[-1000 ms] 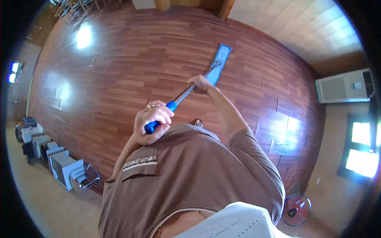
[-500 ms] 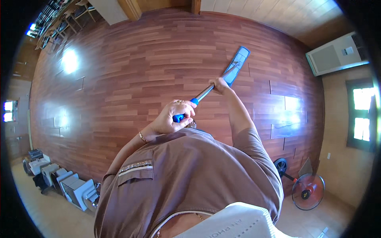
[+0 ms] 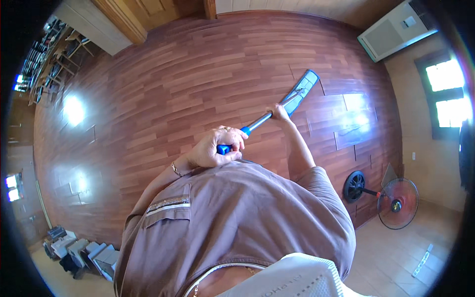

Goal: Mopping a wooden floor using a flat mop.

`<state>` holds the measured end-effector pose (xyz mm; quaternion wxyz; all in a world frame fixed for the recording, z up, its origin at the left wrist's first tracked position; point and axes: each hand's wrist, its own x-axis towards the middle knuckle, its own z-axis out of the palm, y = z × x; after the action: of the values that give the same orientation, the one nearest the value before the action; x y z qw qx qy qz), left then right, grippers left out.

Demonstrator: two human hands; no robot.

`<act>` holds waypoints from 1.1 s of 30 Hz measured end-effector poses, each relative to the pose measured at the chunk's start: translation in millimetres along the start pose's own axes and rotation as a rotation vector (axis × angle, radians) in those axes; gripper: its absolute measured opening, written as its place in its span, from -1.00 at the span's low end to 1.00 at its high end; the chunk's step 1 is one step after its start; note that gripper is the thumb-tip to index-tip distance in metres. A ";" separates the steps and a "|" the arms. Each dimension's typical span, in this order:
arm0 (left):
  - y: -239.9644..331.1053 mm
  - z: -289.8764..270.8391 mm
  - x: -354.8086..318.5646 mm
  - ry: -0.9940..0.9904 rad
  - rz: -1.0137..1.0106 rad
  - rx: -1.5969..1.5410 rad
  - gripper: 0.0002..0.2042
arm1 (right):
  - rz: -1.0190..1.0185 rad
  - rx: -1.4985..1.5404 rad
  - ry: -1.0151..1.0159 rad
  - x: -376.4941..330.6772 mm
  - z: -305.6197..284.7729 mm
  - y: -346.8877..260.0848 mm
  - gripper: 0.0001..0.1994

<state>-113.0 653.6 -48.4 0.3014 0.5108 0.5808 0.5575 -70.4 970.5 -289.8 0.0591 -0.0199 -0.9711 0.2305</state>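
Blue flat mop [image 3: 301, 92] on glossy wood planks [image 3: 198, 84], left hand [image 3: 215, 148], right hand [image 3: 278, 113] clamped round pole.

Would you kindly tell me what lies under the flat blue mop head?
The mop head lies flat on the reddish-brown wooden floor. Bare planks show all around it; the patch directly beneath is covered, so its condition cannot be seen.

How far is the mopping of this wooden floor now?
Done: cannot tell; the wooden floor shines all over, with no clear wet or dry border. In hand: the left hand grips the blue end of the mop handle, the right hand holds it lower, and the flat mop head lies on the boards. Left: cannot be judged.
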 end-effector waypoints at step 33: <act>211.1 -49.5 -101.8 0.184 0.489 0.236 -0.66 | -0.346 0.596 -0.136 31.4 -41.5 -294.9 -0.80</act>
<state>-74.1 511.9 140.8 0.0426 0.6146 0.5261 0.5862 -99.8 727.6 -117.0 0.0358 0.1785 -0.8518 0.4913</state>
